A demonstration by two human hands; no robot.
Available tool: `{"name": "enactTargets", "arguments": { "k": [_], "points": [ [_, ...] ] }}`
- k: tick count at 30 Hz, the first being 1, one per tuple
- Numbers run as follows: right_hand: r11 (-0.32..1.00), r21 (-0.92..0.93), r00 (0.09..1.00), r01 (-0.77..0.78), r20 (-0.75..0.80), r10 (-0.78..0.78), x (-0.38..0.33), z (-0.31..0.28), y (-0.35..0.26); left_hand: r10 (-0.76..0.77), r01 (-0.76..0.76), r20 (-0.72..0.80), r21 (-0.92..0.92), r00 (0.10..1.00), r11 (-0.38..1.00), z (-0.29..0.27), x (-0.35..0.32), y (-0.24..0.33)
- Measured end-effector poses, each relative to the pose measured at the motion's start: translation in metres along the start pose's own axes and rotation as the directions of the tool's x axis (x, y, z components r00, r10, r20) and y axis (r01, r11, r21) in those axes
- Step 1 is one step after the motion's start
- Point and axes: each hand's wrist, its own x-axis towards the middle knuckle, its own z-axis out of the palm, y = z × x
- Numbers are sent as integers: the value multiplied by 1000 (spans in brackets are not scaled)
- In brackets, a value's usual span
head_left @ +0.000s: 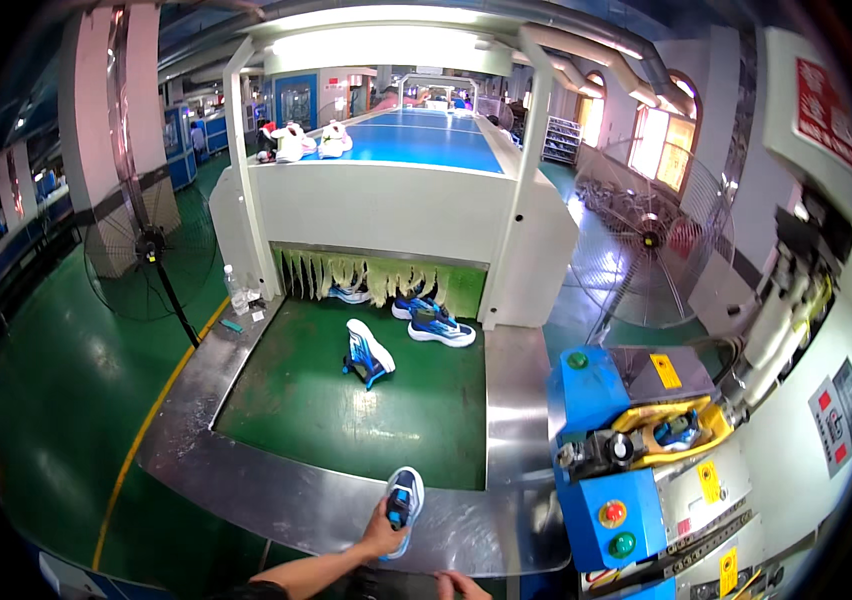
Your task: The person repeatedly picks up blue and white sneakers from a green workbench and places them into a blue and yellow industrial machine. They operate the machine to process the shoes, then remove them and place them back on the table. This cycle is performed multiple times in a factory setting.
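My left hand is closed around a white and blue sneaker, gripping it at the dark collar above the metal edge of the conveyor. Low in the view, my right hand is partly cut off by the picture's edge. Its visible fingers are apart, and I see nothing in them. Farther in, another sneaker lies tipped on its side on the green belt. A navy and white sneaker rests upright at the far right of the belt. Behind it, more sneakers show partly under a ragged fringe curtain.
A yellow-lined press holding a shoe stands at the right, beside a blue control box with red and green buttons. Floor fans flank the white tunnel housing. Pale shoes sit on the upper blue belt. A bottle stands left.
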Motion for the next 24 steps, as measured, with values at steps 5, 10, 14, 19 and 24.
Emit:
{"name": "enactTargets", "arguments": {
  "k": [5, 10, 14, 19, 24],
  "points": [
    [970, -35, 948, -239, -224, 225, 57, 22, 67, -40, 147, 430, -219, 902, 964, -6, 36, 10],
    [994, 107, 1000, 18, 16, -20, 198, 125, -37, -17, 33, 203, -76, 979, 997, -110, 146, -67],
    [975, -212, 941, 63, 338, 13, 366, 194, -65, 249, -173, -194, 340, 949, 925, -192, 274, -148],
    [612, -568, 760, 551, 644, -87, 575, 331, -34, 181, 40, -325, 572, 928, 819, -246, 328, -225],
    [796, -569, 770, 207, 597, 227, 649, 426, 27, 249, -33, -331, 543, 910, 839, -265, 352, -209]
  ]
}}
